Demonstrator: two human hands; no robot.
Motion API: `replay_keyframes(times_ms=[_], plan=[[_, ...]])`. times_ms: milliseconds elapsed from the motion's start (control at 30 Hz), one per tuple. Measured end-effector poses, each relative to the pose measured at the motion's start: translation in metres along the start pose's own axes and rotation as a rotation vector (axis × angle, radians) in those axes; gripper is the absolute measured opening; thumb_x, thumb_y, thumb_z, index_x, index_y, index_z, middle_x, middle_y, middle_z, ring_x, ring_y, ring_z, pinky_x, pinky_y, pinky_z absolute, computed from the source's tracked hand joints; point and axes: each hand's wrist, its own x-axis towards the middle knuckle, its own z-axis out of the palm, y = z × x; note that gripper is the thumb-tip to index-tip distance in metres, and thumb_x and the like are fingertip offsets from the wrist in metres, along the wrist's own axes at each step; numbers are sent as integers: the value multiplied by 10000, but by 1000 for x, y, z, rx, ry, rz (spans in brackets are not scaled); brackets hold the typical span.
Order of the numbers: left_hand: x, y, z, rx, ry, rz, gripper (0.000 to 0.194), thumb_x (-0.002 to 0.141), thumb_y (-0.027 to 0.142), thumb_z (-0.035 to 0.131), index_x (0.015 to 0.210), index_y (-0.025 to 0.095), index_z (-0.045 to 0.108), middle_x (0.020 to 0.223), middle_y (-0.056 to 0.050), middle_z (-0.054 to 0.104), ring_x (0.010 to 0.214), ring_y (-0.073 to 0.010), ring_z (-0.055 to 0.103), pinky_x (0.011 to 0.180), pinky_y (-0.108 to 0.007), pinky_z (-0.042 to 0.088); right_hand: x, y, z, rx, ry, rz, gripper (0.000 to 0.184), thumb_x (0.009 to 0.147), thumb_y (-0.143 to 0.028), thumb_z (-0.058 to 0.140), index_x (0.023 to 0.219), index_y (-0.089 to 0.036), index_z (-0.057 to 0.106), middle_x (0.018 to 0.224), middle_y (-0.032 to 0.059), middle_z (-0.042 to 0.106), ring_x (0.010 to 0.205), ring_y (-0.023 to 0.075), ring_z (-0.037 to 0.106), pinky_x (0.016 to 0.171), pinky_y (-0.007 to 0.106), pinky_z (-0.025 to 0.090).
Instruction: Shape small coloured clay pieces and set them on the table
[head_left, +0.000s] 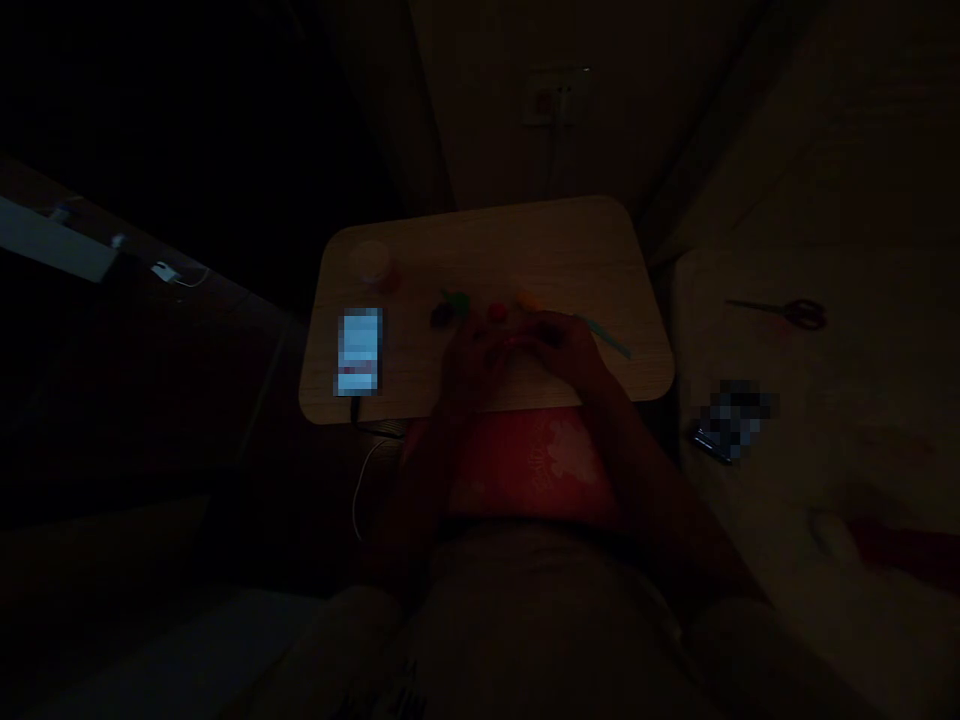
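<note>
In dim light, my left hand (472,362) and my right hand (571,350) meet above the near part of a small wooden table (495,235). Their fingers are closed around a small red piece (514,341), whose kind I cannot make out. Just beyond the fingers lie a red lump (496,312) and an orange lump (527,300). Left of these are a green lump (457,300) and a dark lump (441,315). A thin blue-green strip (611,340) extends out past my right hand.
A lit phone (358,352) with a cable occupies the table's left side, below a pale round tub (371,262). On the light surface to the right are scissors (802,314) and a dark, blurred-out object (731,425). A wall socket (555,100) is behind the table.
</note>
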Motion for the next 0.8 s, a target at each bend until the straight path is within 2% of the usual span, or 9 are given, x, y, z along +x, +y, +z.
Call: replay_keyframes(times_ms=[367,500,800], plan=[[-1,-1,1,-23,-6,16,445,1042,559,567,1030,189,813,1001,-102,640,923,-224,654,849,-371,570,0,-1,1,28,24,11,218,752,-395,827,830,-198,778,765,28,746,662,165,623,620,294,487],[-1,-3,2,-24,-22,34,477,1054,574,529,1043,191,814,1005,-104,649,961,-236,660,865,-380,573,0,1,2,14,17,17,220,739,-396,830,828,-202,779,729,17,731,635,156,599,593,285,469],[-1,1,0,-28,40,4,534,1044,638,492,1054,215,817,979,-84,633,905,-205,645,816,-346,559,-1,-3,-1,97,15,15,248,839,-454,775,889,-212,790,831,39,776,709,185,660,672,315,535]])
